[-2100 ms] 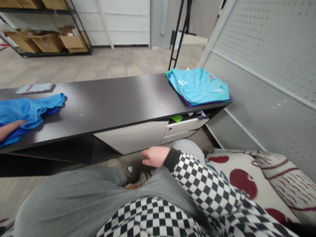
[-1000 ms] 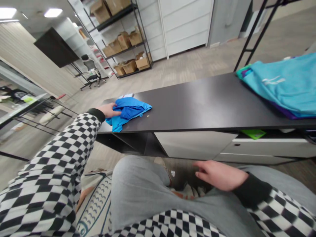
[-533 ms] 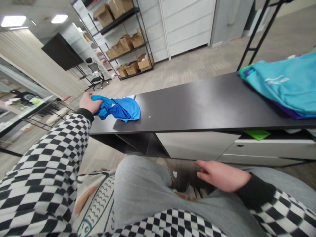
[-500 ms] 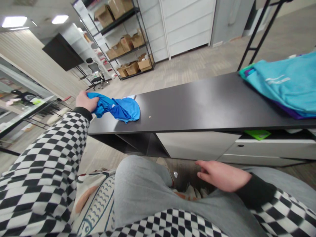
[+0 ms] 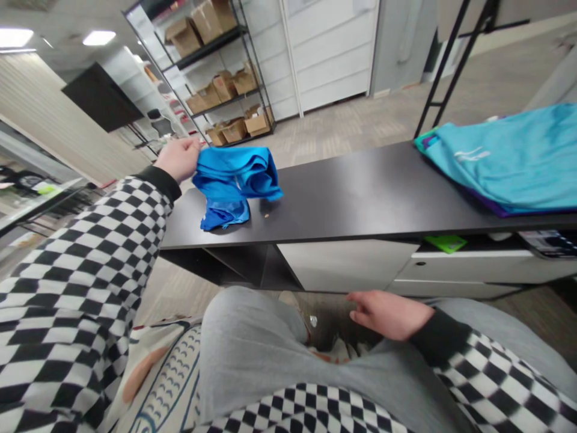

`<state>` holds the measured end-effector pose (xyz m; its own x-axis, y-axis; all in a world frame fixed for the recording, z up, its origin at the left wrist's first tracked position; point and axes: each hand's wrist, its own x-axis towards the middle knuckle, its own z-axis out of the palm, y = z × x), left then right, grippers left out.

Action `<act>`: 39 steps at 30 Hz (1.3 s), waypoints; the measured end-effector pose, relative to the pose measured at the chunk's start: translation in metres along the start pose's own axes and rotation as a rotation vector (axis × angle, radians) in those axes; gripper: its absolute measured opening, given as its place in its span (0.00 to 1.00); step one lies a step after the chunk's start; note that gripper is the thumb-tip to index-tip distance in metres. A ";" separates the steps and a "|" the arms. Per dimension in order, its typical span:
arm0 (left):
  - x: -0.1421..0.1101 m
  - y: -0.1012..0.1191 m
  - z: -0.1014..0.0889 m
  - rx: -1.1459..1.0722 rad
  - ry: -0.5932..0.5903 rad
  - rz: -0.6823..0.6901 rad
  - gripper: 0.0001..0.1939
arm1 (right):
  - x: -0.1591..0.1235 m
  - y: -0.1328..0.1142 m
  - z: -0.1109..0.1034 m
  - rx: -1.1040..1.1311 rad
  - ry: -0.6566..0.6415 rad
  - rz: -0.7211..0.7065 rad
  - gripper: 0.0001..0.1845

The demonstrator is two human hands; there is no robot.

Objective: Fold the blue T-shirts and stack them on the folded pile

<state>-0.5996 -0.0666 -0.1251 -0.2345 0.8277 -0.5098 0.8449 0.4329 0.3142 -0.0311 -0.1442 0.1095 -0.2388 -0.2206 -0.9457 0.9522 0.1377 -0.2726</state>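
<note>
At the left end of the dark cabinet top (image 5: pixel 342 192), my left hand (image 5: pixel 180 157) is closed on the edge of a crumpled blue garment (image 5: pixel 238 171). Most of the cloth hangs in folds to the right of the hand, and its lower bunch touches the surface. The fingertips are partly hidden by the cloth. My right hand (image 5: pixel 391 314) rests over my grey-trousered leg (image 5: pixel 252 349), below the cabinet's front. It holds nothing, and its thumb and forefinger are apart.
Light blue folded clothing (image 5: pixel 518 156) with a white print lies at the cabinet's right end, over purple and green cloth. A bright green item (image 5: pixel 446 242) shows in the gap under the top. Behind stands a shelf rack (image 5: pixel 216 54) with cardboard boxes.
My left hand has lifted and moved right with the blue garment, which has swung and spread out to the right. The right hand stays over the leg. The view has shifted slightly.
</note>
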 end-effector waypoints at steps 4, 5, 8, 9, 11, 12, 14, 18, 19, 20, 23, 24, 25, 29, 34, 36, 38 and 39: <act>-0.022 0.051 0.025 -0.029 -0.197 -0.079 0.27 | -0.002 0.000 0.001 -0.009 0.033 -0.001 0.24; -0.032 0.064 0.033 -0.035 -0.274 -0.056 0.29 | -0.003 0.000 0.001 -0.010 0.043 -0.006 0.23; -0.068 0.101 0.067 -0.088 -0.534 0.111 0.39 | -0.003 -0.001 0.000 -0.007 0.069 -0.021 0.23; -0.080 0.113 0.080 -0.102 -0.588 0.178 0.45 | -0.003 -0.001 0.000 -0.005 0.070 -0.022 0.23; -0.103 0.138 0.107 -0.093 -0.579 0.246 0.44 | -0.002 -0.001 0.000 -0.002 0.062 -0.021 0.22; -0.113 0.151 0.119 -0.095 -0.525 0.256 0.38 | -0.002 0.000 0.000 0.001 0.058 -0.018 0.22; -0.127 0.178 0.137 -0.170 -0.409 0.302 0.26 | -0.001 0.001 0.001 0.009 0.054 -0.013 0.20; -0.138 0.232 0.144 -0.573 -0.323 0.473 0.24 | -0.001 0.008 0.005 0.040 0.062 -0.022 0.18; -0.137 0.241 0.142 -0.679 -0.316 0.502 0.25 | -0.001 0.010 0.006 0.045 0.065 -0.024 0.18; -0.134 0.248 0.139 -0.763 -0.297 0.518 0.25 | -0.001 0.011 0.007 0.049 0.066 -0.020 0.18; -0.117 0.240 0.133 -0.763 -0.156 0.466 0.22 | -0.001 0.011 0.008 0.050 0.051 0.022 0.17; -0.109 0.225 0.133 -0.674 -0.101 0.406 0.22 | -0.001 0.010 0.008 0.050 0.040 0.038 0.17; -0.102 0.205 0.134 -0.553 -0.062 0.321 0.22 | 0.000 0.010 0.008 0.051 0.032 0.051 0.16; -0.091 0.083 0.144 -0.080 -0.212 -0.213 0.38 | 0.000 0.009 0.012 0.068 0.030 0.055 0.18; -0.120 -0.060 0.149 -0.030 -0.439 -0.586 0.48 | 0.000 0.013 0.016 0.056 0.011 0.064 0.25; -0.133 -0.089 0.146 -0.014 -0.383 -0.680 0.50 | 0.000 0.014 0.016 0.047 -0.005 0.066 0.27; -0.140 -0.103 0.144 -0.001 -0.342 -0.738 0.49 | 0.001 0.014 0.016 0.044 -0.010 0.059 0.27; -0.141 -0.106 0.144 0.004 -0.331 -0.749 0.49 | 0.002 0.013 0.016 0.045 -0.011 0.056 0.27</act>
<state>-0.5871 -0.2809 -0.2017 -0.5838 0.1713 -0.7936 0.5227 0.8272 -0.2060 -0.0161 -0.1579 0.1068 -0.1836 -0.2241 -0.9571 0.9716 0.1066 -0.2113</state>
